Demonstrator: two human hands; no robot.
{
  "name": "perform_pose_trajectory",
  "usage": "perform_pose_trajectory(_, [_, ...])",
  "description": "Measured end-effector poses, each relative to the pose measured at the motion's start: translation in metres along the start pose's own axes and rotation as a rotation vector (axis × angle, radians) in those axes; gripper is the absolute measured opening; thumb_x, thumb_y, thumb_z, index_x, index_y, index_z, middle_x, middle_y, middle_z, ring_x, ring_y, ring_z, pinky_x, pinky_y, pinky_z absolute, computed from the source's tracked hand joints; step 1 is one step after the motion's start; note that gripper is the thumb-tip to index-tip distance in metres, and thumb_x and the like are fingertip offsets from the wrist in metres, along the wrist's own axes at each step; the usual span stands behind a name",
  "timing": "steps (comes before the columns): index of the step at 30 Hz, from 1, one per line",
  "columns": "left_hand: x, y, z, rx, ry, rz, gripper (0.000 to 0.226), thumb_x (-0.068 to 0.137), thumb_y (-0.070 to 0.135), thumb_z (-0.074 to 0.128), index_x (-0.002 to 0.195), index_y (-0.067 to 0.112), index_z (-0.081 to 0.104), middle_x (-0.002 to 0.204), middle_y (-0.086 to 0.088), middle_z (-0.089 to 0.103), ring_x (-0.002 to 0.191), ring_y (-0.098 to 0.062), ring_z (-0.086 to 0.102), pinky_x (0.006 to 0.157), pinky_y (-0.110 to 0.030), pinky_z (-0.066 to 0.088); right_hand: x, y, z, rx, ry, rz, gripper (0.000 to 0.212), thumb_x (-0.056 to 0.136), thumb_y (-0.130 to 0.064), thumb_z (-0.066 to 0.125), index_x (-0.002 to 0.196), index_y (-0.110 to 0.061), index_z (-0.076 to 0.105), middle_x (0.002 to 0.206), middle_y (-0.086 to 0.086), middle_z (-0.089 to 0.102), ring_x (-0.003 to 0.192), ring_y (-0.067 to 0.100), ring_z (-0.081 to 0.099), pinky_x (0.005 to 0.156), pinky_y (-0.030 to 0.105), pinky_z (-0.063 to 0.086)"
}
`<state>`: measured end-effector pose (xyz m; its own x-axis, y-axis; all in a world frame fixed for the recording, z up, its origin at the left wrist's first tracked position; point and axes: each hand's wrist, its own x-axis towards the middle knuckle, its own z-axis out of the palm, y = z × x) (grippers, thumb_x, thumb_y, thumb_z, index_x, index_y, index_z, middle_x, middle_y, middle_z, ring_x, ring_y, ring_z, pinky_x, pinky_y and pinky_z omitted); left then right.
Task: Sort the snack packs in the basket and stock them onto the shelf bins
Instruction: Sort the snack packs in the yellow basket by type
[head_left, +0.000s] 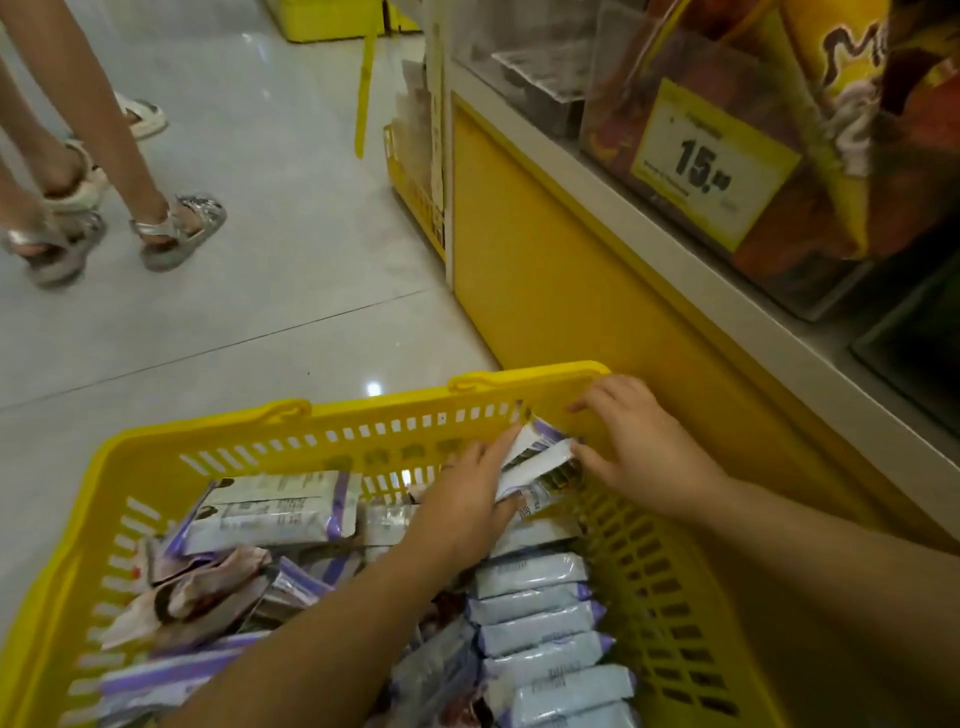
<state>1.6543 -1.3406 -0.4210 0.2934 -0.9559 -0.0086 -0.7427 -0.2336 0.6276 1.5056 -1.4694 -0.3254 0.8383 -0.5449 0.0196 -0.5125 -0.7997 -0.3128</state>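
Hands are meeting at the far right corner of the yellow basket: the left hand is gripping a small held bundle of snack packs, with its fingers lying over the top and the thumb curling underneath. The right hand is touching the bundle's far end with its thumb while its fingers are arching above, next to the basket wall; whether they are closing on the packs cannot be told. The packs are flat, oblong and white, with purple edges and small dark print. The bundle is tilting upward, its long axis running from lower left to upper right, towards the corner. A row of packs of the same kind is lying along the basket's right wall, each one crosswise and stacked one behind another from near to far. More white-and-purple packs are resting flat by the far wall, and crumpled pinkish packs are lying loose on the left. The basket is sitting above a pale, glossy tiled floor, just beside a yellow shelf unit. On the shelf, clear bins are holding orange and yellow bags behind a yellow price tag. Sandalled feet are standing on the tiles at upper left.
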Motion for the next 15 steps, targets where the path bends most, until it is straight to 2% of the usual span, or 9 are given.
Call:
perform_pose_trajectory(2, [0.000, -0.007, 0.014, -0.051, 0.075, -0.012, 0.077, 0.090, 0.034, 0.062, 0.151, 0.037, 0.015, 0.140, 0.002, 0.039, 0.121, -0.024, 0.047, 0.094, -0.038, 0.045, -0.006, 0.004, 0.009, -0.035, -0.006, -0.048, 0.033, 0.087, -0.028, 0.062, 0.118, -0.019, 0.056, 0.122, -0.001, 0.050, 0.126, 0.016, 0.034, 0.105, 0.028, 0.030])
perform_pose_trajectory(6, [-0.003, -0.022, 0.031, -0.010, 0.191, 0.011, 0.080, 0.087, 0.029, 0.068, 0.151, 0.031, 0.020, 0.138, -0.001, 0.042, 0.115, -0.026, 0.052, 0.085, -0.041, 0.051, -0.004, 0.003, 0.012, -0.010, 0.055, -0.043, 0.026, 0.084, -0.025, 0.064, 0.108, -0.016, 0.061, 0.111, 0.001, 0.055, 0.116, 0.017, 0.040, 0.096, 0.028, 0.035])
perform_pose_trajectory(8, [-0.007, -0.026, 0.039, 0.112, 0.112, 0.058, 0.085, 0.086, 0.032, 0.066, 0.152, 0.034, 0.013, 0.137, -0.003, 0.043, 0.109, -0.026, 0.055, 0.079, -0.038, 0.050, -0.003, 0.003, 0.013, -0.026, 0.056, -0.037, 0.026, 0.082, -0.026, 0.065, 0.106, -0.017, 0.062, 0.110, 0.000, 0.055, 0.116, 0.017, 0.041, 0.096, 0.029, 0.037])
perform_pose_trajectory(10, [-0.008, -0.028, 0.044, 0.325, -0.034, 0.066, 0.084, 0.088, 0.041, 0.058, 0.151, 0.038, 0.004, 0.141, -0.002, 0.039, 0.110, -0.026, 0.054, 0.078, -0.035, 0.047, -0.003, 0.002, 0.012, -0.031, 0.050, -0.023, 0.027, 0.081, -0.028, 0.065, 0.106, -0.018, 0.062, 0.110, -0.001, 0.055, 0.117, 0.016, 0.040, 0.096, 0.031, 0.039])
perform_pose_trajectory(13, [0.001, -0.030, 0.042, 0.509, -0.198, -0.001, 0.073, 0.093, 0.060, 0.038, 0.151, 0.037, 0.000, 0.148, -0.006, 0.032, 0.124, -0.030, 0.044, 0.088, -0.039, 0.043, -0.002, 0.003, 0.013, -0.033, 0.040, -0.022, 0.026, 0.082, -0.030, 0.064, 0.106, -0.021, 0.061, 0.110, -0.005, 0.054, 0.116, 0.013, 0.039, 0.094, 0.030, 0.040])
perform_pose_trajectory(15, [0.007, -0.030, 0.041, 0.471, -0.299, -0.011, 0.077, 0.091, 0.069, 0.033, 0.152, 0.036, 0.000, 0.154, -0.008, 0.023, 0.132, -0.032, 0.035, 0.098, -0.044, 0.038, -0.002, 0.003, 0.014, -0.041, 0.037, -0.023, 0.025, 0.082, -0.031, 0.064, 0.105, -0.022, 0.062, 0.109, -0.006, 0.053, 0.115, 0.011, 0.038, 0.092, 0.028, 0.039])
